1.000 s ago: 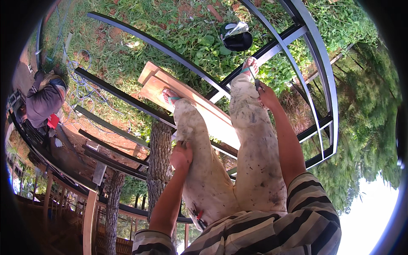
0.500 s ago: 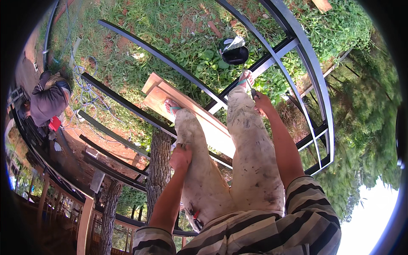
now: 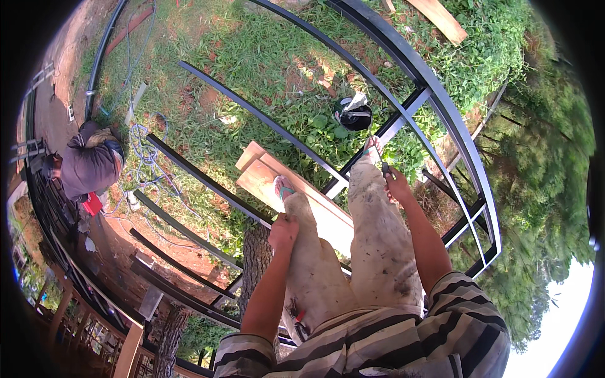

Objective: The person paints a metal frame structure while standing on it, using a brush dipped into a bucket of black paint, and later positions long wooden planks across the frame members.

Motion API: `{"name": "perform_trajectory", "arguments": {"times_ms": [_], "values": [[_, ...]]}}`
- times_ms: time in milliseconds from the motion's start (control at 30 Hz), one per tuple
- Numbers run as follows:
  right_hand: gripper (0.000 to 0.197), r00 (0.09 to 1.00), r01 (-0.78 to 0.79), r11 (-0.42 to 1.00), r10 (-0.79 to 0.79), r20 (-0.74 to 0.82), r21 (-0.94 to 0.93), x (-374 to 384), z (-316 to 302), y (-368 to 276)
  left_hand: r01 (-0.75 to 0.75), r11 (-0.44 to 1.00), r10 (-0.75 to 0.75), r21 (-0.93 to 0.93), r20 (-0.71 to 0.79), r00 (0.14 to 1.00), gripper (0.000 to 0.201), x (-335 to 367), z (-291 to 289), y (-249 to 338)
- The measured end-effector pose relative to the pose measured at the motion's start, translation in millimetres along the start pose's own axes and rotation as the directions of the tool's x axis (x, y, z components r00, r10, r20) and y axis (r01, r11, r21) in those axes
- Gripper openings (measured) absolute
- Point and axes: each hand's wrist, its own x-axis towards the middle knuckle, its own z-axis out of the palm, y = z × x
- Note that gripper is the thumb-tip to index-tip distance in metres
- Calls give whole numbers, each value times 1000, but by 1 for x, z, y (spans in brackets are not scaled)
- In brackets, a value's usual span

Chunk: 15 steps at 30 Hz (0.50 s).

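Note:
My right hand (image 3: 397,184) is closed around a small dark-handled object (image 3: 386,167) beside my right shin. What sort of tool it is cannot be made out. Against the side of my left knee rests my left hand (image 3: 283,232), its fingers curled tight. Whether it grips anything is hidden. My sandalled left foot (image 3: 283,188) stands on a wooden plank (image 3: 258,180) laid across the black metal beams. The right foot (image 3: 372,150) is on a metal crossbeam (image 3: 409,110). Just beyond it is a black, helmet-like object (image 3: 354,116) with a pale top.
Curved black metal beams (image 3: 435,94) run round the right side, and straight bars (image 3: 252,107) stick out over grass below. A tree trunk (image 3: 257,255) rises beside my left arm. At left, a bent-over person (image 3: 94,160) is near tangled cables (image 3: 148,157) and a red object (image 3: 92,203).
The view has shifted, so the scene sits lower and further right. My left hand has slid forward along the leg towards the foot. My right hand keeps its hold near the shin.

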Motion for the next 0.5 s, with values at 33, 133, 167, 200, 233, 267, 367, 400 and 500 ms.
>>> {"name": "perform_trajectory", "arguments": {"times_ms": [33,133,167,200,233,267,367,400,500], "values": [[53,1000,16,999,-15,-13,50,-15,-5,4,-19,997,17,-74,-35,999,51,1,-14,3],[54,999,53,992,-52,-8,111,-73,-1,-19,-229,731,177,-643,-146,973,47,87,8,-98],[54,999,52,990,-49,-24,133,-92,-4,-13,-56,515,67,-855,-25,997,47,88,-4,-116],[55,997,65,985,-57,-55,159,-106,-10,-7,34,384,40,-923,53,998,40,77,-30,-115],[56,996,60,977,-45,-76,207,-123,-13,-5,134,244,16,-961,142,990,35,59,-58,-122],[58,997,45,969,-29,-68,244,-142,-13,-6,87,294,-15,-952,86,996,35,48,-72,-147],[61,994,110,959,-99,-56,260,-163,15,-23,-156,577,32,-802,-168,985,42,67,-53,-280],[62,992,119,957,-104,-69,263,-175,21,-25,-191,774,61,-604,-229,971,46,48,-46,-315],[63,992,98,923,-61,-109,373,-209,21,-16,-171,982,162,-81,-107,981,60,16,-15,-372]]}}
